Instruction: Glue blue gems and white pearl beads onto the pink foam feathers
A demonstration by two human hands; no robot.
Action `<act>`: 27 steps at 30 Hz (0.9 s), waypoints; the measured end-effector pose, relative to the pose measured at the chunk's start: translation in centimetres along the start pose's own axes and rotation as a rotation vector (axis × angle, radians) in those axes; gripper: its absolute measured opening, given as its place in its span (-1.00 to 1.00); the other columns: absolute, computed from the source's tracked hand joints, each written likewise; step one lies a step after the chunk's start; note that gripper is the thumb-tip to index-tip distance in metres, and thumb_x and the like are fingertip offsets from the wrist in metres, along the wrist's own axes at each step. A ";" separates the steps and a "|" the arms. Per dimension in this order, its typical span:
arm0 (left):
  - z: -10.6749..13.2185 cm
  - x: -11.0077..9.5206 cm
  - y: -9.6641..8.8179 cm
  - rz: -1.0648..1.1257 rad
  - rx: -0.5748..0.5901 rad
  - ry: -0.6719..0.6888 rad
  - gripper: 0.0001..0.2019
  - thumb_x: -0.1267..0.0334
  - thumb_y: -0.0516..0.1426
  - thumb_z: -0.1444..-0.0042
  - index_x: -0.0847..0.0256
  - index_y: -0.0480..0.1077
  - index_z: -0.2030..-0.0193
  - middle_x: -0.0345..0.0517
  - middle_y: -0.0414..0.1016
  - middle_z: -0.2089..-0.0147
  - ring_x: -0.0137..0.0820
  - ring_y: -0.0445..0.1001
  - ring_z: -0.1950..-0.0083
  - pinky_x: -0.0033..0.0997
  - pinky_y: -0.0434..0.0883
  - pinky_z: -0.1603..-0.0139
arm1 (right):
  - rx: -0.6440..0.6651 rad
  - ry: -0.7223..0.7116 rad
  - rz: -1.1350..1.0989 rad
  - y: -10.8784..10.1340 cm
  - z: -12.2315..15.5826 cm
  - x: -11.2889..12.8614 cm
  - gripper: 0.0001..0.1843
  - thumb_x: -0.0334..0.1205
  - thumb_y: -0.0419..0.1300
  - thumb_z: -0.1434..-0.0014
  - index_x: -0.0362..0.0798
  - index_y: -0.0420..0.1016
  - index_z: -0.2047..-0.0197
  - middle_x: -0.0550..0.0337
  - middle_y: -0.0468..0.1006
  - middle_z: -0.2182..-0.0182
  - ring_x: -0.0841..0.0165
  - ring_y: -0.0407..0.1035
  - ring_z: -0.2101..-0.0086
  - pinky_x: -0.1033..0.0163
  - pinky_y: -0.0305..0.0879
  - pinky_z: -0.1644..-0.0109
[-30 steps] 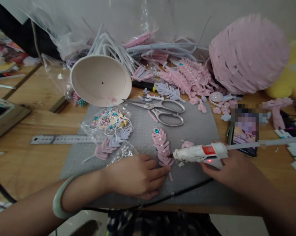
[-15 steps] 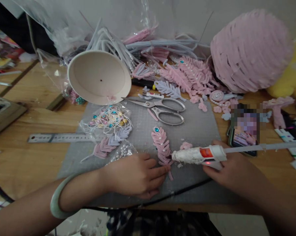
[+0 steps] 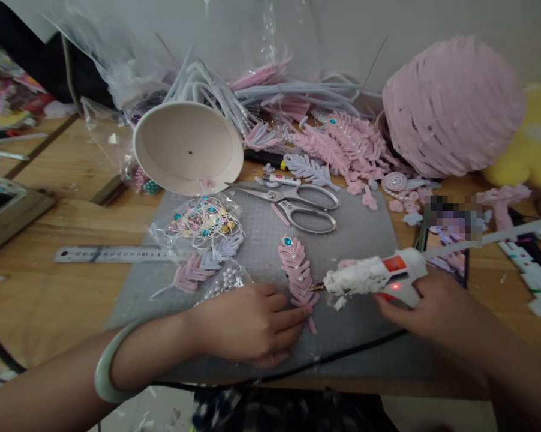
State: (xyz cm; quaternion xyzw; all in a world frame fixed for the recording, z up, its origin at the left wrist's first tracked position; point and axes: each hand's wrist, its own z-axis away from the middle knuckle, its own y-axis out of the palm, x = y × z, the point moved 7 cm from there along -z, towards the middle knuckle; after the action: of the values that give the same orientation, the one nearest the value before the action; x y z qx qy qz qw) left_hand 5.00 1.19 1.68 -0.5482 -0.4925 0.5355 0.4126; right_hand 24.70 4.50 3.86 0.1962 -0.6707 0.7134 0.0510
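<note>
Pink pearl-studded feather-shaped foam trim: pinned flat under left hand fingers; right hand fingers clenched on white glue gun, nozzle best kept just beyond left fingertips.

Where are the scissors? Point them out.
In the head view, the scissors lie closed at the back of the grey cutting mat, just right of the tipped paper cup and beyond the pink feather piece.

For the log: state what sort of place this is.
Probably a home craft bench: a hot glue gun in the right hand, scissors on a grey cutting mat, pink felt feathers piled behind.
</note>
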 end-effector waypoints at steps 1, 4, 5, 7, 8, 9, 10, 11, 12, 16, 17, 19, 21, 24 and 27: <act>0.0 0.0 0.0 -0.001 -0.003 -0.001 -0.70 0.16 0.05 -0.19 0.29 0.43 0.06 -0.04 0.43 -0.11 -0.38 0.38 0.33 -0.31 0.27 0.38 | 0.000 0.067 0.024 -0.1 -0.3 -0.7 -0.85 -0.10 0.16 0.09 0.04 0.36 0.57 0.13 0.37 0.63 0.19 0.36 0.49 0.14 0.25 0.43; 0.1 -0.1 0.0 -0.005 -0.014 0.001 -0.69 0.14 0.07 -0.18 0.30 0.43 0.07 -0.06 0.43 -0.11 -0.38 0.38 0.33 -0.31 0.27 0.39 | -0.052 0.249 0.082 -0.8 -2.1 -2.3 -0.71 0.03 0.19 0.13 0.04 0.23 0.59 0.14 0.37 0.63 0.26 0.31 0.56 0.21 0.17 0.53; 0.1 -0.1 0.0 -0.006 -0.017 0.000 -0.69 0.14 0.06 -0.18 0.30 0.43 0.07 -0.07 0.43 -0.11 -0.38 0.38 0.32 -0.31 0.27 0.39 | -0.063 0.292 0.091 -1.0 -2.9 -2.6 -0.69 0.05 0.19 0.12 0.03 0.21 0.58 0.13 0.38 0.61 0.27 0.31 0.56 0.23 0.15 0.53; 0.1 0.0 0.0 -0.006 -0.020 -0.005 -0.68 0.13 0.05 -0.18 0.30 0.42 0.05 -0.09 0.43 -0.11 -0.37 0.38 0.31 -0.31 0.27 0.37 | -0.015 0.316 0.093 -0.6 -4.8 -2.7 -0.69 0.07 0.15 0.06 0.01 0.23 0.54 0.13 0.41 0.57 0.28 0.33 0.53 0.25 0.15 0.51; 0.1 0.0 0.0 -0.005 -0.021 -0.006 -0.68 0.13 0.05 -0.19 0.30 0.42 0.05 -0.10 0.43 -0.12 -0.37 0.38 0.30 -0.31 0.27 0.36 | 0.038 0.303 0.087 -0.1 -5.9 -2.5 -0.70 0.05 0.13 0.03 0.00 0.25 0.52 0.13 0.43 0.56 0.29 0.33 0.52 0.26 0.15 0.49; 0.1 0.0 0.0 -0.003 -0.020 -0.007 -0.68 0.13 0.04 -0.19 0.30 0.42 0.04 -0.11 0.43 -0.12 -0.37 0.38 0.29 -0.31 0.27 0.35 | 0.080 0.283 0.085 0.5 -6.8 -2.3 -0.72 0.03 0.10 0.00 -0.02 0.29 0.48 0.12 0.45 0.53 0.29 0.35 0.50 0.27 0.16 0.46; 0.1 0.0 0.0 -0.001 -0.017 -0.008 -0.68 0.14 0.03 -0.20 0.30 0.41 0.03 -0.12 0.42 -0.12 -0.37 0.38 0.29 -0.31 0.27 0.34 | 0.101 0.279 0.103 0.9 -7.7 -2.2 -0.71 0.04 0.09 -0.01 -0.04 0.32 0.44 0.08 0.48 0.48 0.27 0.36 0.47 0.27 0.15 0.45; 0.1 0.0 0.0 0.001 -0.014 -0.007 -0.68 0.15 0.02 -0.21 0.29 0.41 0.03 -0.13 0.42 -0.12 -0.38 0.38 0.30 -0.31 0.27 0.34 | 0.111 0.284 0.130 1.3 -8.4 -2.2 -0.69 0.05 0.09 -0.02 -0.06 0.34 0.40 0.03 0.50 0.43 0.25 0.38 0.43 0.27 0.15 0.44; 0.1 0.0 0.1 0.002 -0.010 -0.007 -0.68 0.15 0.01 -0.22 0.29 0.41 0.03 -0.13 0.42 -0.12 -0.39 0.38 0.30 -0.31 0.27 0.34 | 0.117 0.292 0.158 1.6 -8.9 -2.2 -0.66 0.06 0.09 -0.03 -0.08 0.36 0.37 -0.01 0.51 0.40 0.22 0.39 0.41 0.26 0.14 0.44; 0.2 0.0 0.2 0.003 0.001 -0.002 -0.66 0.14 0.01 -0.22 0.31 0.41 0.02 -0.13 0.42 -0.12 -0.39 0.38 0.31 -0.31 0.27 0.35 | 0.120 0.319 0.202 2.1 -9.3 -2.8 -0.49 0.24 0.04 -0.04 -0.10 0.40 0.36 -0.05 0.50 0.43 0.16 0.38 0.40 0.23 0.11 0.43; 0.2 0.0 0.2 0.004 -0.001 -0.002 -0.66 0.14 0.02 -0.21 0.31 0.41 0.02 -0.13 0.42 -0.12 -0.39 0.38 0.31 -0.31 0.28 0.35 | 0.090 0.325 0.162 1.7 -9.1 -3.0 -0.47 0.26 0.02 -0.04 -0.09 0.40 0.37 -0.02 0.48 0.44 0.17 0.37 0.40 0.22 0.11 0.42; 0.1 0.0 0.1 0.007 -0.011 -0.003 -0.67 0.14 0.04 -0.19 0.31 0.41 0.02 -0.11 0.43 -0.12 -0.38 0.38 0.31 -0.31 0.27 0.35 | -0.058 0.348 0.021 0.1 -8.4 -3.2 -0.52 0.23 0.04 -0.06 -0.07 0.39 0.34 0.07 0.44 0.45 0.23 0.34 0.41 0.22 0.12 0.39; 0.1 0.0 0.0 0.010 -0.022 -0.002 -0.68 0.15 0.04 -0.19 0.30 0.42 0.04 -0.09 0.44 -0.11 -0.39 0.38 0.32 -0.32 0.26 0.36 | -0.230 0.380 -0.251 -1.5 -7.3 -3.3 -0.67 0.07 0.08 -0.07 -0.03 0.37 0.30 0.20 0.36 0.50 0.33 0.26 0.47 0.25 0.10 0.42; 0.0 0.0 0.0 0.014 -0.040 -0.001 -0.69 0.16 0.04 -0.19 0.31 0.41 0.04 -0.09 0.45 -0.10 -0.40 0.37 0.34 -0.31 0.26 0.37 | -0.179 0.436 -0.943 -0.7 -6.0 -2.1 -0.86 -0.18 0.10 0.01 -0.01 0.34 0.33 0.33 0.23 0.55 0.46 0.11 0.57 0.32 0.07 0.51; 0.0 0.0 0.0 0.022 -0.060 -0.004 -0.70 0.17 0.05 -0.18 0.28 0.42 0.05 -0.10 0.46 -0.08 -0.40 0.38 0.34 -0.32 0.26 0.36 | 0.116 0.492 -1.355 2.1 -4.8 0.9 -0.82 -0.34 0.15 0.12 -0.06 0.42 0.34 0.27 0.36 0.46 0.50 0.24 0.51 0.34 0.22 0.43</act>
State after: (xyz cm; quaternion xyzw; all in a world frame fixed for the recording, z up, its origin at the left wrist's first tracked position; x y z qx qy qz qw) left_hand 4.98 1.24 1.72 -0.5646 -0.5029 0.5260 0.3893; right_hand 22.16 8.80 2.13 0.4052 -0.3317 0.5831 0.6211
